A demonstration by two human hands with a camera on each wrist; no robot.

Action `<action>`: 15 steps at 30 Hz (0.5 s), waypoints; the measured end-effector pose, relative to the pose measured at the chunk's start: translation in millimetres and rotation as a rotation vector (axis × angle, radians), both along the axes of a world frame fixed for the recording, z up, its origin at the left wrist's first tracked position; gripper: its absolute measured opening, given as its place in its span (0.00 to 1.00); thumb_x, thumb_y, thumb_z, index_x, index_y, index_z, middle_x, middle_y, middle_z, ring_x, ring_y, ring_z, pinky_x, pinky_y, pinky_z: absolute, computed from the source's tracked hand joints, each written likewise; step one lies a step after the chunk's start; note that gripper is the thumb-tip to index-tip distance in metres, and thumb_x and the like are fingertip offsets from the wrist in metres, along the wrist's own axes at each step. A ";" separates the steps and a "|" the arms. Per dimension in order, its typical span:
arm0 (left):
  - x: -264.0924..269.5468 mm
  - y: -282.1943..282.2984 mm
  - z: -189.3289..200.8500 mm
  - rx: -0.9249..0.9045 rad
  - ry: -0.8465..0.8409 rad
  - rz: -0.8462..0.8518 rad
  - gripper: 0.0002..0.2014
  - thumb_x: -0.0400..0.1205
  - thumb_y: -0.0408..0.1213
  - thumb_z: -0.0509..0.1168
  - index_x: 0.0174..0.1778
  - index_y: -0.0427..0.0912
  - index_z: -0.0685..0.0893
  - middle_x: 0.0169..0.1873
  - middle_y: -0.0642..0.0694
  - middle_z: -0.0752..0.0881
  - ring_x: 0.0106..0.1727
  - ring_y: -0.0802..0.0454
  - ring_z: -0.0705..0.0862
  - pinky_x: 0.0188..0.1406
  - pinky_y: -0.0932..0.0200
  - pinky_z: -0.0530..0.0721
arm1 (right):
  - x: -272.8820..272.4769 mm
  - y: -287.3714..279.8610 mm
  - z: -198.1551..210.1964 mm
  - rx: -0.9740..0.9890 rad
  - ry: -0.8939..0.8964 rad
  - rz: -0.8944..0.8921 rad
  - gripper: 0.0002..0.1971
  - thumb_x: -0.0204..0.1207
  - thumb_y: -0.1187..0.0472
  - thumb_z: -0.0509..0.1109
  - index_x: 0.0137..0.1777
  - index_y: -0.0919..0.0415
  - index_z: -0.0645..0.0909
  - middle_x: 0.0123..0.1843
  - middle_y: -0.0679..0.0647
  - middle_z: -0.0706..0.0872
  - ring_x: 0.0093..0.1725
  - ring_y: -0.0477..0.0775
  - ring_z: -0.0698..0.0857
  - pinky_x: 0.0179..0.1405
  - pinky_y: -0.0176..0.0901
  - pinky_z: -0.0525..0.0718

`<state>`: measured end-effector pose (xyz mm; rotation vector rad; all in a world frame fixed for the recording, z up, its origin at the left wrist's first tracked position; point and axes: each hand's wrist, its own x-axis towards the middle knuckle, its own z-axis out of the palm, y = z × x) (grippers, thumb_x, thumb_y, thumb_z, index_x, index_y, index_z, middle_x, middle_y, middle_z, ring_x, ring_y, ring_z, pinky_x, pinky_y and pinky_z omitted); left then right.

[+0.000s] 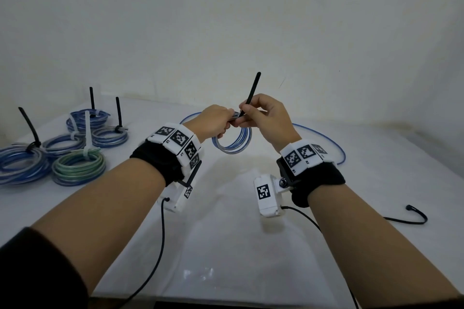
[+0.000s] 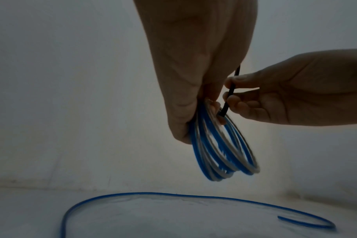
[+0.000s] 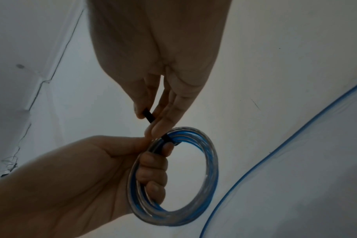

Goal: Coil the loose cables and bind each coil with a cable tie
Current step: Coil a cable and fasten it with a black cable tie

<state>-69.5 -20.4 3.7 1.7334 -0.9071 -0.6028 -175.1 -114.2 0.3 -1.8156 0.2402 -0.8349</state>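
Note:
My left hand holds a blue and clear cable coil up above the white table, fingers curled round its top. The coil hangs down from that grip. My right hand pinches a black cable tie between thumb and fingers, right beside the left hand. The tie's tail points up and away; its lower end wraps the coil's top. In the left wrist view the tie runs down between the right hand's fingertips to the coil.
Several bound coils lie at the table's left, with black and white tie tails sticking up. A loose blue cable curves on the table behind and right of my hands. Black wrist-camera leads trail at the near side.

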 end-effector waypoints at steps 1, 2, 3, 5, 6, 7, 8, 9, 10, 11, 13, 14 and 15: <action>0.6 0.5 0.5 0.004 0.002 0.008 0.17 0.86 0.33 0.50 0.31 0.39 0.71 0.26 0.45 0.70 0.26 0.51 0.66 0.27 0.60 0.66 | -0.2 0.1 -1.3 0.027 -0.005 0.015 0.04 0.80 0.71 0.64 0.45 0.68 0.79 0.40 0.65 0.84 0.34 0.53 0.89 0.40 0.38 0.88; 0.8 1.0 1.0 0.008 0.002 0.015 0.16 0.86 0.33 0.50 0.31 0.39 0.71 0.26 0.45 0.70 0.26 0.51 0.66 0.27 0.60 0.66 | -0.1 0.3 -2.8 0.051 -0.011 0.033 0.04 0.80 0.72 0.63 0.44 0.67 0.78 0.40 0.65 0.85 0.35 0.53 0.89 0.43 0.40 0.89; 0.7 1.2 1.6 0.009 0.003 0.020 0.16 0.86 0.32 0.50 0.31 0.39 0.70 0.26 0.44 0.70 0.26 0.51 0.66 0.26 0.60 0.66 | -0.2 0.4 -4.5 0.070 -0.017 0.054 0.05 0.80 0.72 0.63 0.44 0.68 0.78 0.40 0.64 0.85 0.36 0.52 0.89 0.45 0.41 0.89; 0.4 1.7 3.1 -0.004 0.009 0.037 0.17 0.86 0.31 0.50 0.30 0.39 0.70 0.26 0.44 0.70 0.25 0.51 0.66 0.24 0.62 0.66 | -0.4 1.0 -7.9 0.096 -0.020 0.098 0.04 0.81 0.73 0.61 0.47 0.70 0.77 0.41 0.61 0.85 0.38 0.50 0.89 0.48 0.42 0.89; 0.3 1.7 3.9 -0.014 0.007 0.048 0.17 0.86 0.30 0.50 0.29 0.39 0.69 0.26 0.44 0.70 0.25 0.51 0.66 0.22 0.63 0.66 | -0.6 1.4 -9.4 0.102 -0.019 0.115 0.04 0.81 0.74 0.61 0.49 0.71 0.77 0.42 0.61 0.85 0.38 0.49 0.89 0.48 0.42 0.89; 0.6 1.6 4.7 -0.027 0.000 0.056 0.17 0.85 0.30 0.51 0.29 0.38 0.70 0.26 0.43 0.71 0.25 0.51 0.66 0.22 0.63 0.66 | -0.8 2.0 -10.6 0.105 -0.019 0.126 0.04 0.81 0.74 0.61 0.51 0.72 0.77 0.43 0.61 0.85 0.39 0.48 0.89 0.49 0.42 0.89; 1.2 1.4 4.8 -0.042 -0.007 0.060 0.17 0.85 0.30 0.52 0.28 0.38 0.70 0.26 0.43 0.71 0.25 0.50 0.67 0.23 0.62 0.66 | -0.8 2.3 -11.7 0.107 -0.019 0.131 0.05 0.81 0.73 0.61 0.51 0.73 0.77 0.44 0.61 0.85 0.40 0.48 0.89 0.50 0.42 0.88; 1.8 1.4 4.6 -0.057 -0.014 0.061 0.16 0.84 0.30 0.53 0.28 0.38 0.71 0.26 0.43 0.71 0.25 0.50 0.67 0.25 0.61 0.66 | -1.0 2.1 -12.0 0.110 -0.023 0.133 0.05 0.81 0.73 0.61 0.52 0.73 0.78 0.44 0.61 0.85 0.41 0.48 0.89 0.51 0.42 0.88; 2.5 1.5 4.2 -0.069 -0.021 0.060 0.16 0.84 0.31 0.54 0.28 0.38 0.71 0.26 0.43 0.72 0.26 0.50 0.67 0.26 0.61 0.66 | -1.0 1.8 -11.7 0.108 -0.027 0.132 0.05 0.81 0.73 0.61 0.52 0.74 0.78 0.45 0.62 0.85 0.41 0.49 0.89 0.52 0.42 0.88; 3.3 1.8 3.1 -0.081 -0.024 0.059 0.16 0.84 0.32 0.55 0.28 0.39 0.72 0.26 0.44 0.72 0.26 0.51 0.67 0.27 0.60 0.66 | -0.9 1.6 -11.3 0.102 -0.030 0.132 0.06 0.81 0.73 0.61 0.52 0.74 0.78 0.46 0.64 0.85 0.42 0.50 0.89 0.52 0.42 0.88; 4.0 2.0 0.7 -0.112 -0.021 0.061 0.15 0.83 0.34 0.57 0.29 0.41 0.76 0.27 0.46 0.75 0.28 0.52 0.68 0.29 0.61 0.66 | -0.5 1.7 -9.7 0.066 -0.033 0.119 0.06 0.81 0.72 0.61 0.48 0.71 0.79 0.45 0.64 0.85 0.42 0.53 0.88 0.50 0.41 0.88; 4.0 1.9 -0.4 -0.131 -0.023 0.063 0.14 0.83 0.35 0.57 0.31 0.42 0.78 0.28 0.47 0.77 0.29 0.53 0.69 0.30 0.62 0.67 | 0.3 2.3 -9.0 0.049 -0.036 0.101 0.07 0.81 0.72 0.61 0.45 0.68 0.79 0.44 0.63 0.85 0.41 0.53 0.87 0.48 0.40 0.87; 3.6 1.5 -0.9 -0.149 -0.027 0.067 0.13 0.83 0.36 0.58 0.34 0.43 0.80 0.30 0.47 0.79 0.29 0.55 0.71 0.31 0.63 0.68 | 1.0 3.3 -8.0 0.046 -0.042 0.080 0.08 0.82 0.70 0.61 0.43 0.65 0.79 0.43 0.61 0.85 0.40 0.52 0.86 0.46 0.40 0.87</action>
